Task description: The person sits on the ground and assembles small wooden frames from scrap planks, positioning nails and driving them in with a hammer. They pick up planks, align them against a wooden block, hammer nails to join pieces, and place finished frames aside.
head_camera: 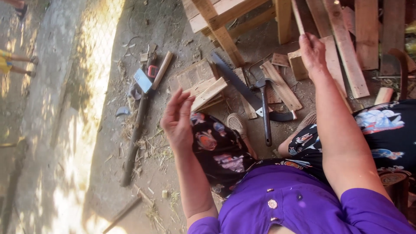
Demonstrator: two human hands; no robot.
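Purple shirt [299,208] fills the foreground; left hand [177,119] hovers with fingers spread, holding nothing, while right hand [312,52] grips a thin wooden stick [297,16] above a saw [242,89] and hammer [265,108].

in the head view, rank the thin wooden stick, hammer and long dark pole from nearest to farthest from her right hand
1. Thin wooden stick: gripped in the right hand, rising above it.
2. Hammer: on the ground below and left of the hand, by the saw.
3. Long dark pole: far left, beyond the left hand.

Probably an outdoor woodworking spot: dirt ground [164,26], handsaw [236,82], hammer [264,108] and scattered planks [346,56].
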